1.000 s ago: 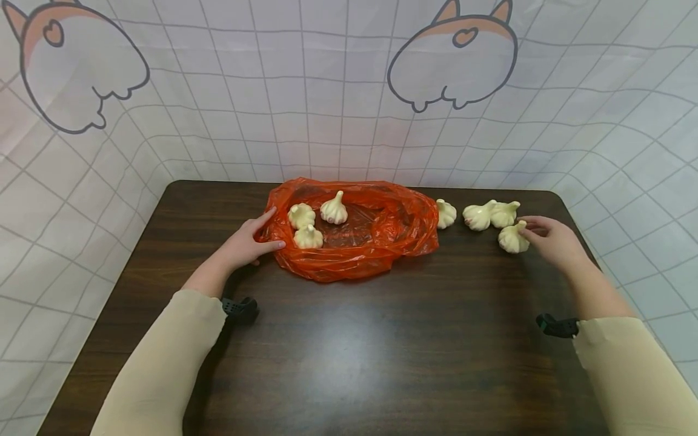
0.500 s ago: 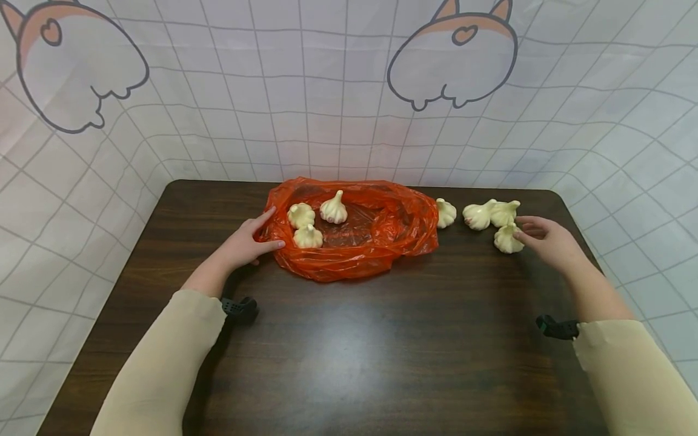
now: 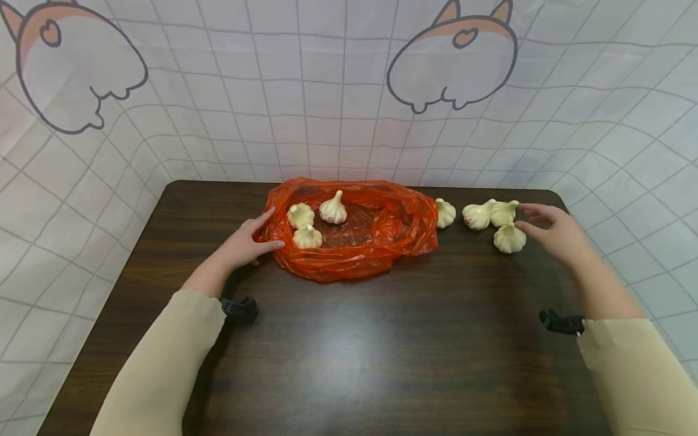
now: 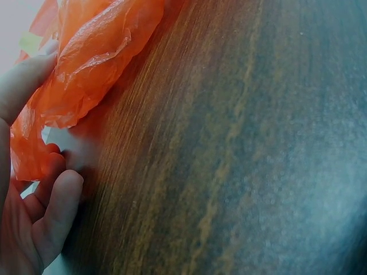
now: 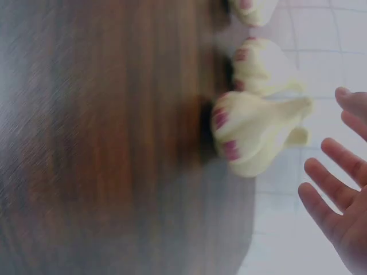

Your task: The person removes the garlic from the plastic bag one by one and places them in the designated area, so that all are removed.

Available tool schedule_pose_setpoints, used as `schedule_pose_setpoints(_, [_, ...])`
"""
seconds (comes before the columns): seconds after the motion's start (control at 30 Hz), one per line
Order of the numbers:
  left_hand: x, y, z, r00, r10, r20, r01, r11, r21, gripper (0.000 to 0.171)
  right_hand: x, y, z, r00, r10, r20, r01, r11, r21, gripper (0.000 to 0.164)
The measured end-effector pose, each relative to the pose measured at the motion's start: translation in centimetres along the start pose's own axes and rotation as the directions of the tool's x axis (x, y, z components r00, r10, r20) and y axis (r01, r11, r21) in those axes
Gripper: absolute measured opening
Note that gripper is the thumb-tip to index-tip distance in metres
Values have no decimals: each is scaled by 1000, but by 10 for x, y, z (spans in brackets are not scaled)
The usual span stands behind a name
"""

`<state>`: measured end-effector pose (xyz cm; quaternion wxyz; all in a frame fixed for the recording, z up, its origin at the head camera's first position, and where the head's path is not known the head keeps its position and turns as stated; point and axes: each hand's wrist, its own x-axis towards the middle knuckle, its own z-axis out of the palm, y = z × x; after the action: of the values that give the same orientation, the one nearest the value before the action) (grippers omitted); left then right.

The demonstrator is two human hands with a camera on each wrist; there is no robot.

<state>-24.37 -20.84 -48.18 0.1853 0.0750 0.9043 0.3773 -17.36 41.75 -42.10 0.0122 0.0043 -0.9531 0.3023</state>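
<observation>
An orange-red plastic bag point(image 3: 338, 266) lies spread with its mouth up at the back of the table. Inside it are three garlic bulbs, one of them the upright bulb point(image 3: 333, 209). At the bag's left end my left hand point(image 3: 242, 245) holds it, thumb on the near side; in the left wrist view the thumb point(image 4: 26, 86) lies against the crumpled plastic. My right hand point(image 3: 556, 233) is beside the nearest loose garlic bulb point(image 3: 509, 238), and in the right wrist view its fingers are spread with nothing between them.
Two more garlic bulbs, the left one point(image 3: 477, 216) and the right one point(image 3: 503, 213), lie together behind the nearest bulb. Another bulb point(image 3: 445, 213) rests against the bag's right end. A white gridded cloth point(image 3: 327, 121) encloses the dark wooden table point(image 3: 354, 351).
The nearest loose bulb shifted left toward the pair under my right fingers. My right hand has since let go and drawn back to the right. The left hand stays at the bag.
</observation>
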Motion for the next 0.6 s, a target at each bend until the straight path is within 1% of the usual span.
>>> schedule_pose_setpoints(0.17, [-1, 0, 0, 1000, 2, 0, -2, 1000, 3, 97, 1, -20, -5, 999, -41, -23, 41, 999, 16, 57])
schedule_pose_setpoints(0.3, [-1, 0, 1, 1000, 2, 2, -2, 1000, 4, 97, 4, -37, -5, 997, -67, -31, 67, 998, 5, 57])
schedule_pose_setpoints(0.6, [1, -2, 0, 1000, 10, 2, -10, 1000, 7, 99, 13, -77, 8, 994, -102, -38, 105, 992, 67, 55])
